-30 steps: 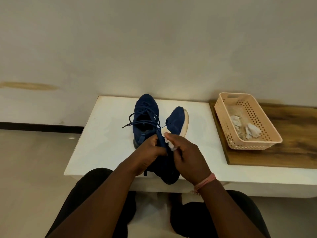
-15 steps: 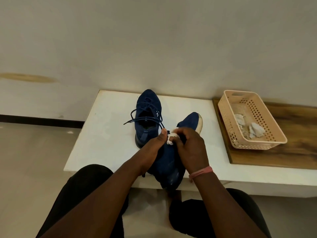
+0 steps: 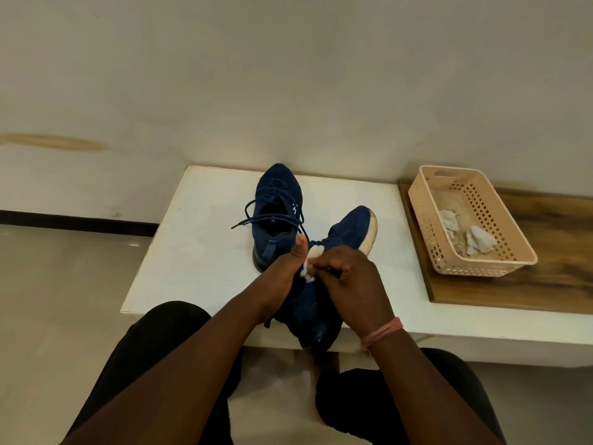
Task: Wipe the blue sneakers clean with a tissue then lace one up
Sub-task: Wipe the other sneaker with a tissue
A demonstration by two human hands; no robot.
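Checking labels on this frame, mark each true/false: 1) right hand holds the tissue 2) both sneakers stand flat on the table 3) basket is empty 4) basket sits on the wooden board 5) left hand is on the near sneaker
1) True: the right hand pinches the tissue.
2) False: the far sneaker stands flat on the table; the near sneaker is tilted on its side, sole showing.
3) False: the basket holds used tissues.
4) True: it sits on the wooden board.
5) True: the left hand holds it.
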